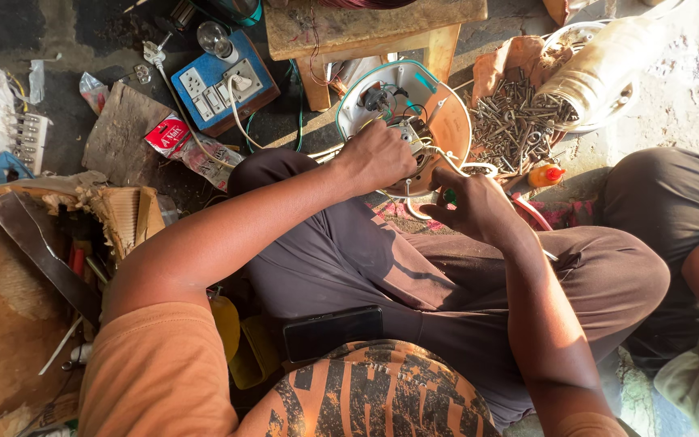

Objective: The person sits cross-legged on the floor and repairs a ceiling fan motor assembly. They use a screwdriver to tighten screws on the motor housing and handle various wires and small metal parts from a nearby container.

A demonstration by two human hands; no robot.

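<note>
While the left hand (378, 155) clamps down on the round white appliance housing (402, 121), wires spill out. Right hand (475, 206) pinches a green-handled tool (450, 196).

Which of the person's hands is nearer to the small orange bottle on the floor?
The right hand. It is just to the left of the small orange bottle and a little below it in the picture. The left hand is farther left, resting on the round white appliance base.

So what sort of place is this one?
Probably an informal electrical repair spot on the ground: both hands, left hand and right hand, work on an opened round appliance, beside a pile of screws and a blue switchboard.
</note>
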